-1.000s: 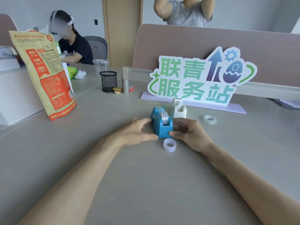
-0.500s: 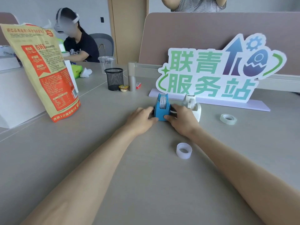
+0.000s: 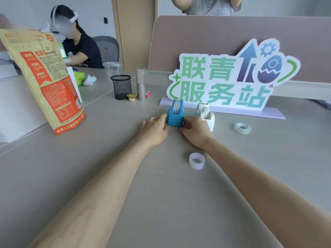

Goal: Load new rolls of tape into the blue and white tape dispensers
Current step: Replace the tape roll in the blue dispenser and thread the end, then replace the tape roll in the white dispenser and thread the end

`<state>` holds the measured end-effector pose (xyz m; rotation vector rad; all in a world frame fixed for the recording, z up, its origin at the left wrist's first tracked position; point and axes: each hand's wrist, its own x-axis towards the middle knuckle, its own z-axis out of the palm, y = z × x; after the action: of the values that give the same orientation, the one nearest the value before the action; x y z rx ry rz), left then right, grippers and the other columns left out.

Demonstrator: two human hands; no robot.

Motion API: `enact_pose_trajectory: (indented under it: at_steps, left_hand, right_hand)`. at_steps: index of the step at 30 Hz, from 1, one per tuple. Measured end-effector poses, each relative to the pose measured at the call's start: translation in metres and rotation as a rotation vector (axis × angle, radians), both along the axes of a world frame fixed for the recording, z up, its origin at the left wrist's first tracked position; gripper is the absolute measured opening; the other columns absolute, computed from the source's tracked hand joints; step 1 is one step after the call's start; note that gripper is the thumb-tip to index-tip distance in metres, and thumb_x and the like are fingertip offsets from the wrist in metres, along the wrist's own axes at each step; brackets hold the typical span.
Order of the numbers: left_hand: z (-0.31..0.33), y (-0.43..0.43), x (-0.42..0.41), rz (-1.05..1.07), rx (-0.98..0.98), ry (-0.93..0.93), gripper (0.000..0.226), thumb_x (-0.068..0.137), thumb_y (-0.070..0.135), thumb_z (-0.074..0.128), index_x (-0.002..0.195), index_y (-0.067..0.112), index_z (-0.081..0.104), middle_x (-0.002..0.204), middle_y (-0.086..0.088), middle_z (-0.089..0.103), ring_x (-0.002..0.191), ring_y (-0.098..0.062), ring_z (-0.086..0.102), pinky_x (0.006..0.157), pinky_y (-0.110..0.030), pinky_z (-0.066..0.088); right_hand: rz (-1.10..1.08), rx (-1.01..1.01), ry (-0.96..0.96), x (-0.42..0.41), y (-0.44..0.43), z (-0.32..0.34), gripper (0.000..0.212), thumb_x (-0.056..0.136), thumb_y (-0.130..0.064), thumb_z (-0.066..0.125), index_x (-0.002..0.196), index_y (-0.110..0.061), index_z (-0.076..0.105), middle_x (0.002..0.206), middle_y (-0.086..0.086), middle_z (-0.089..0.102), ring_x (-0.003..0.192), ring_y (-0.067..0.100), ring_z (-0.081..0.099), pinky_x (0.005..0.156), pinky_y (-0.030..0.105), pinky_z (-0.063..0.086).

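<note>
Both hands having pushed blue plastic tape dispenser [image 3: 175,113] farther out on grey bench [image 3: 161,185], left hand [image 3: 154,130] and right hand [image 3: 195,132] are clamping its sides; white plastic tape dispenser [image 3: 206,114] is sitting just beside it.

- two tape dispensers were on the desk, one blue [image 3: 175,114] and one white [image 3: 206,114]
- two loose tape rolls, a clear one [image 3: 242,127] and a whitish one [image 3: 196,160]
- two hands, left [image 3: 154,130] and right [image 3: 196,133]
- one mesh pen cup [image 3: 121,86]
- one big snack bag [image 3: 43,77]
- one standing sign [image 3: 231,77]
- one plastic cup [image 3: 112,69]
</note>
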<state>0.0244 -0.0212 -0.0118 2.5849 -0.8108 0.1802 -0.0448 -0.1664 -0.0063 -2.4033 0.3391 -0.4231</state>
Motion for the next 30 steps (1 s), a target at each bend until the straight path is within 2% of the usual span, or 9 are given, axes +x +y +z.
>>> enact_pose_trajectory:
  at_steps: [4,6,8,11,13,16,21,26,30]
  left_hand:
    - [-0.003,0.017,-0.039,-0.098,-0.148,0.046,0.039,0.093,0.022,0.052,0.131,0.017,0.046,0.129,-0.001,0.052,0.124,-0.022,0.046,0.103,-0.036,0.037]
    - [-0.001,0.026,-0.062,-0.196,-0.208,0.114,0.034,0.09,0.015,0.054,0.124,0.019,0.05,0.119,0.002,0.054,0.119,-0.017,0.049,0.101,-0.035,0.039]
    - [0.003,0.03,-0.086,-0.284,-0.234,0.228,0.033,0.089,0.014,0.053,0.121,0.021,0.052,0.119,0.007,0.055,0.119,-0.01,0.049,0.102,-0.028,0.038]
    - [0.008,0.03,-0.116,-0.342,-0.281,0.41,0.037,0.09,0.034,0.058,0.126,0.031,0.051,0.13,0.015,0.052,0.124,0.002,0.044,0.101,-0.019,0.033]
    - [0.008,0.027,-0.125,-0.354,-0.266,0.388,0.045,0.083,0.047,0.065,0.125,0.038,0.052,0.129,0.021,0.053,0.122,0.005,0.043,0.101,-0.018,0.035]
    - [0.008,0.025,-0.124,-0.342,-0.279,0.296,0.032,0.08,0.035,0.072,0.111,0.032,0.063,0.115,0.016,0.062,0.11,-0.002,0.051,0.093,-0.02,0.041]
    - [0.008,0.032,-0.093,-0.077,-0.427,0.288,0.029,0.077,0.031,0.069,0.105,0.031,0.063,0.107,0.014,0.065,0.1,-0.006,0.061,0.084,-0.027,0.05]
    - [0.009,0.032,-0.032,0.181,-0.368,0.233,0.012,0.071,0.032,0.055,0.083,0.029,0.055,0.085,-0.007,0.061,0.085,-0.03,0.06,0.071,-0.036,0.05]
    - [0.009,0.018,0.007,0.259,-0.258,0.172,0.023,0.081,0.035,0.056,0.103,0.029,0.062,0.107,-0.005,0.069,0.104,-0.032,0.06,0.086,-0.039,0.052]
  right_hand:
    - [0.099,-0.116,-0.059,-0.04,-0.004,-0.002,0.033,0.088,-0.002,0.051,0.113,-0.013,0.071,0.094,0.006,0.069,0.089,0.022,0.059,0.081,0.02,0.042]
    - [0.195,-0.245,-0.11,-0.059,-0.01,-0.003,0.023,0.089,0.0,0.052,0.094,-0.008,0.072,0.076,0.002,0.061,0.07,0.023,0.048,0.07,0.025,0.04]
    - [0.239,-0.343,-0.131,-0.076,-0.016,-0.005,0.016,0.088,0.0,0.051,0.077,-0.004,0.062,0.064,0.006,0.052,0.062,0.026,0.037,0.06,0.032,0.039]
    - [0.239,-0.409,-0.145,-0.097,-0.023,-0.006,0.015,0.089,-0.008,0.05,0.087,-0.006,0.065,0.076,0.011,0.066,0.07,0.033,0.055,0.067,0.04,0.05]
    - [0.252,-0.429,-0.145,-0.109,-0.026,-0.006,0.017,0.09,-0.01,0.051,0.093,-0.008,0.067,0.085,0.009,0.07,0.079,0.033,0.062,0.071,0.042,0.052]
    - [0.249,-0.437,-0.127,-0.118,-0.025,-0.003,0.018,0.092,-0.01,0.052,0.097,-0.006,0.069,0.097,0.01,0.073,0.091,0.033,0.064,0.078,0.044,0.052]
    - [0.222,-0.481,-0.079,-0.11,-0.023,0.0,0.023,0.09,-0.021,0.047,0.097,-0.01,0.066,0.108,0.006,0.071,0.104,0.031,0.062,0.085,0.043,0.052]
    - [0.221,-0.48,-0.068,-0.092,-0.026,0.002,0.024,0.088,-0.024,0.047,0.098,-0.016,0.066,0.111,0.003,0.07,0.105,0.029,0.061,0.086,0.04,0.051]
    - [0.22,-0.486,-0.083,-0.077,-0.032,-0.001,0.024,0.087,-0.026,0.048,0.098,-0.016,0.067,0.109,0.004,0.069,0.103,0.028,0.061,0.085,0.039,0.051]
